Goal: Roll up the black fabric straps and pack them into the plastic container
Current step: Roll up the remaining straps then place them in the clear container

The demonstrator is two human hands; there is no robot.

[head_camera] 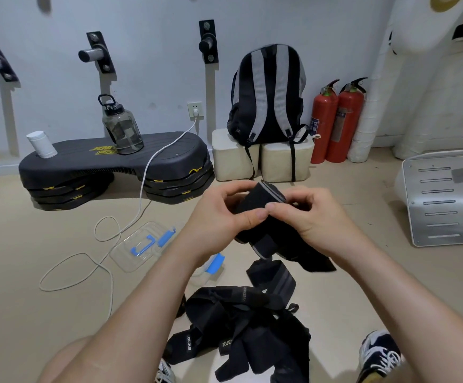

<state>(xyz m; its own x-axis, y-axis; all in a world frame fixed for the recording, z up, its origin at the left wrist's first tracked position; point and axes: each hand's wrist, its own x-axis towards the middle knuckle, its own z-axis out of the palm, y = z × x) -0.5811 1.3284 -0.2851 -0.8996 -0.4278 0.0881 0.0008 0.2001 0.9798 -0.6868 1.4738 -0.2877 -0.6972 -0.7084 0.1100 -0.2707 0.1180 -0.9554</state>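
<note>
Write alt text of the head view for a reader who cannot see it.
A left hand and right hand hold a half-rolled black fabric strap with grey edging. More black straps lie heaped on the beige floor, a clear plastic container at left.

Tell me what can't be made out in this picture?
Head view:
Rolled black fabric strap: the left hand and right hand gripping it cover most of the roll, so its tightness is unclear.
Clear plastic container part with a blue clip: mostly behind the left forearm; contents hidden.
Tangled pile of black straps: cut off by the bottom edge; count unclear.
White slotted metal panel: cut off by the right edge.
</note>
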